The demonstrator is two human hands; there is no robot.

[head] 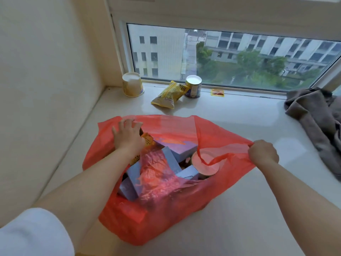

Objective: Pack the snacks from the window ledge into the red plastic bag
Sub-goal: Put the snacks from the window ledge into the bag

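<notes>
The red plastic bag (166, 215) lies open on the window ledge, holding several purple boxes (173, 157), a cup with a pale lid (206, 163) and an orange packet (147, 140). My left hand (127, 135) reaches into the bag's mouth with fingers spread, resting over the orange packet at the bag's far left rim. My right hand (263, 152) is closed on the bag's right handle, pulling it outward. By the window stand a yellow cup (132, 85), a yellow snack bag (170, 95), a second cup (193, 86) and a small yellow sachet (217, 92).
A brown-grey cloth (317, 119) is heaped at the ledge's right end. A cream wall (46, 89) closes the left side. The window pane (230, 56) runs along the back. Bare ledge (239, 209) lies to the right of the bag.
</notes>
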